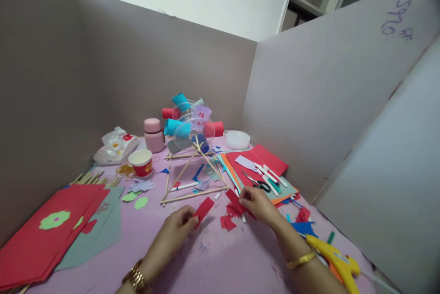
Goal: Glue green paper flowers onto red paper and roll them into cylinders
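Two strips, two pinches, and a light touch wanted!

There we were, low over the pink tabletop (220,262), both hands busy! Our left hand (178,229) had narrowed onto a red strip (205,210), thumb and fingers at its lower end, the rest slanting up and free. Across the gap, our right hand (258,204) was closed on another red strip (233,198), poised above the red scraps (228,222); exactly how the fingertips met that paper, we couldn't tell.

Good technique, we judged, meant pinching lightly near the ends, since thin paper would crease under a hard squeeze. Both strips were just in front of the stick frame (195,195), so low wrists and small movements looked wise. Off to our right lay the yellow glue gun (333,255), its nozzle best given a wide berth by that forearm!
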`<move>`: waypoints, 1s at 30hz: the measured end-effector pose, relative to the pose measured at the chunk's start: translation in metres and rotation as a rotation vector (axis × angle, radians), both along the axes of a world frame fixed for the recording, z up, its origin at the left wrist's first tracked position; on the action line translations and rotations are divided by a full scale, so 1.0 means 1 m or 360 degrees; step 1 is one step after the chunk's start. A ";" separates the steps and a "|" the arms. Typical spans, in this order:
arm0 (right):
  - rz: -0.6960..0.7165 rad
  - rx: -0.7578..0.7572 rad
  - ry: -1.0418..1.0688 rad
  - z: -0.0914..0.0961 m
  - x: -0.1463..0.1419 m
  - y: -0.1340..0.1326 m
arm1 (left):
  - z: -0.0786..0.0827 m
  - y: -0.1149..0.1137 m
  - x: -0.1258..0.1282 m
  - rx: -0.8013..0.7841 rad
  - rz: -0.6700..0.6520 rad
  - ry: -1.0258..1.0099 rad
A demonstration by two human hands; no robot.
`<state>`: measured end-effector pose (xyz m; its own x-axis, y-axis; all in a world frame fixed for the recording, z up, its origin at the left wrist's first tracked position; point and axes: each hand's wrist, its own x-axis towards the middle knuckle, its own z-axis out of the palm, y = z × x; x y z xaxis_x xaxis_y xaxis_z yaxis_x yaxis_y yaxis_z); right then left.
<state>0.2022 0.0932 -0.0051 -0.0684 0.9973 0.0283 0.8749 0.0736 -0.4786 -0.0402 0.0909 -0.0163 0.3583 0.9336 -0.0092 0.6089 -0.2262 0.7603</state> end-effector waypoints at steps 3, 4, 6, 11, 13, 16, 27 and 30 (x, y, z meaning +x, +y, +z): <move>0.0064 -0.0097 -0.0120 -0.003 -0.001 -0.003 | -0.002 0.002 0.015 -0.0005 -0.0106 0.0006; 0.0069 -0.0106 -0.0171 -0.004 -0.003 -0.004 | -0.002 0.002 0.021 0.0019 -0.0132 0.0028; 0.0063 -0.0105 -0.0265 -0.005 -0.009 -0.006 | -0.002 0.000 0.033 0.0096 -0.0166 0.0079; 0.0152 -0.0080 -0.0361 0.000 -0.014 -0.006 | -0.004 -0.005 0.057 0.0273 -0.0183 0.0201; 0.0206 -0.0055 -0.0367 -0.001 -0.018 -0.009 | -0.005 -0.004 0.063 0.0311 -0.0193 0.0246; 0.0249 -0.0014 -0.0344 -0.004 -0.029 -0.017 | -0.007 0.000 0.067 0.0348 -0.0213 0.0306; -0.0242 0.0108 -0.0291 -0.009 -0.016 -0.030 | -0.005 -0.018 0.053 0.0620 -0.0162 0.0409; -0.0269 0.0090 -0.0328 -0.015 -0.020 -0.030 | -0.010 -0.023 0.057 0.0654 -0.0235 0.0467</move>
<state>0.1821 0.0633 -0.0201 0.0887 0.9922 0.0871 0.9556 -0.0601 -0.2884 0.0173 0.0682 -0.0267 0.5235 0.8210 0.2276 0.7220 -0.5694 0.3932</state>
